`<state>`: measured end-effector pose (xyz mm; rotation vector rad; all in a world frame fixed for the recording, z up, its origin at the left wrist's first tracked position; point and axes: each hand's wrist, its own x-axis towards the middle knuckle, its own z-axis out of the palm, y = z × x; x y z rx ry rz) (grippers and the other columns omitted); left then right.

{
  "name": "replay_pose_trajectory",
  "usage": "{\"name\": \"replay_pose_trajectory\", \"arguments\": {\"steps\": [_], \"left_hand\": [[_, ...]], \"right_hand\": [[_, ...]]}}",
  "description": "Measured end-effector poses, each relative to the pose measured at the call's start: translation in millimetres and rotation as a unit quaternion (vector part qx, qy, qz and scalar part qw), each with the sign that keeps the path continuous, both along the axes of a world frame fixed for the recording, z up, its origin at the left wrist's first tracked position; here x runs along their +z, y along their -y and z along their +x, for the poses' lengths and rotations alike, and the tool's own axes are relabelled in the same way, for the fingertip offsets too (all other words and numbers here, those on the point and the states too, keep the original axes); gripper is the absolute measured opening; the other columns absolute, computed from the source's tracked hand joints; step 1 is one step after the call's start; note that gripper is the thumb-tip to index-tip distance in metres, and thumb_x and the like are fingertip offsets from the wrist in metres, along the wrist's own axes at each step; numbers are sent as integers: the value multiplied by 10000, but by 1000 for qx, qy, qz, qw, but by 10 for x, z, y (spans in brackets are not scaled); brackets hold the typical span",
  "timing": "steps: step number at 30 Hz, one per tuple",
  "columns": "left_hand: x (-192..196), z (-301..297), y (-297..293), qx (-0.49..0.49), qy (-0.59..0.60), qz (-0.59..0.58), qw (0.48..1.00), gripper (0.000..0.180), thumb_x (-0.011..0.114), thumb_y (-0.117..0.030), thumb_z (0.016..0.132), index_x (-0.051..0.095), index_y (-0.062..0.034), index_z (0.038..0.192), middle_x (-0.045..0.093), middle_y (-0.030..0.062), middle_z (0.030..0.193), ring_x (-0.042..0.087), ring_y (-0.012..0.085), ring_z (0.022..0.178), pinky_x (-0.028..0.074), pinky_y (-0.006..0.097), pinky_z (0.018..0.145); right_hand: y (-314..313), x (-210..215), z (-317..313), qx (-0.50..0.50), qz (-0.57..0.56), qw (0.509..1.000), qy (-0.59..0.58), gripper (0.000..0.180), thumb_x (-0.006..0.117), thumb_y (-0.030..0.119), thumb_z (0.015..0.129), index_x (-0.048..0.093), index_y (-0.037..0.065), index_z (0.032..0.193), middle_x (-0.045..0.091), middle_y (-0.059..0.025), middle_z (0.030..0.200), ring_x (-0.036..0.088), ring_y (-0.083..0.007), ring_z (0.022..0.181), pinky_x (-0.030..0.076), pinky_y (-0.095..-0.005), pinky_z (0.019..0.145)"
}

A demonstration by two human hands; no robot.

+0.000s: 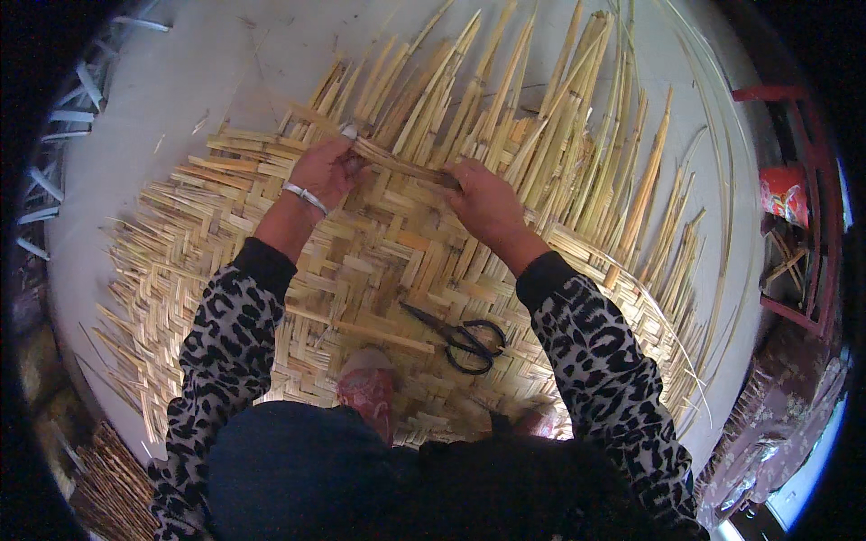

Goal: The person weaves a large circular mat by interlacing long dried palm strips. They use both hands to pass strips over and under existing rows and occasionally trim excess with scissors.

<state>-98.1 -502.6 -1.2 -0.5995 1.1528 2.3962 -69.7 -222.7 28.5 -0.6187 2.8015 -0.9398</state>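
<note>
A large mat (343,270) of flat pale strips, woven in a zigzag pattern, lies under me. Between my hands runs a brownish flat strip (397,164), level across the mat near its far edge. My left hand (323,173), with a bracelet at its wrist and something pale on a fingertip, pinches the strip's left part. The right end is gripped by my right hand (487,206). Long unwoven reed ends (577,117) fan out beyond both hands. Black-handled scissors (465,341) lie on the mat nearer to me, apart from either hand.
My shoe (367,388) stands on the mat. Pale floor (216,63) surrounds it. A dark red frame (816,198) with a red patterned item stands at the right, above a patterned brown cloth (767,424). Brown sticks (113,482) lie bundled at the lower left.
</note>
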Motion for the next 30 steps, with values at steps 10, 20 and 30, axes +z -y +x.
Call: {"name": "replay_pose_trajectory", "arguments": {"steps": [10,20,30], "left_hand": [[133,-576,-345,-372,-481,-638,473,282,587,-176,912,585,-91,1181,614,170,1170,618,325,1031,520,400,889],[151,-1015,-814,-353,-105,-451,813,441,778,-341,723,656,-56,1038,681,105,893,652,220,795,519,352,703],[-111,-1135,-1139,-309,-168,-461,815,394,820,-265,690,672,-10,950,649,13,800,590,118,699,499,321,664]], "right_hand": [[159,35,-48,-147,-21,989,3,256,662,297,846,644,41,852,624,-148,732,626,-324,694,481,-407,620],[100,-50,2,-281,-181,937,99,190,620,184,862,603,4,922,642,-79,719,620,-159,598,515,-310,577],[22,-238,-57,-302,-221,909,186,299,606,292,863,594,0,924,669,-164,819,667,-322,751,520,-411,700]]}}
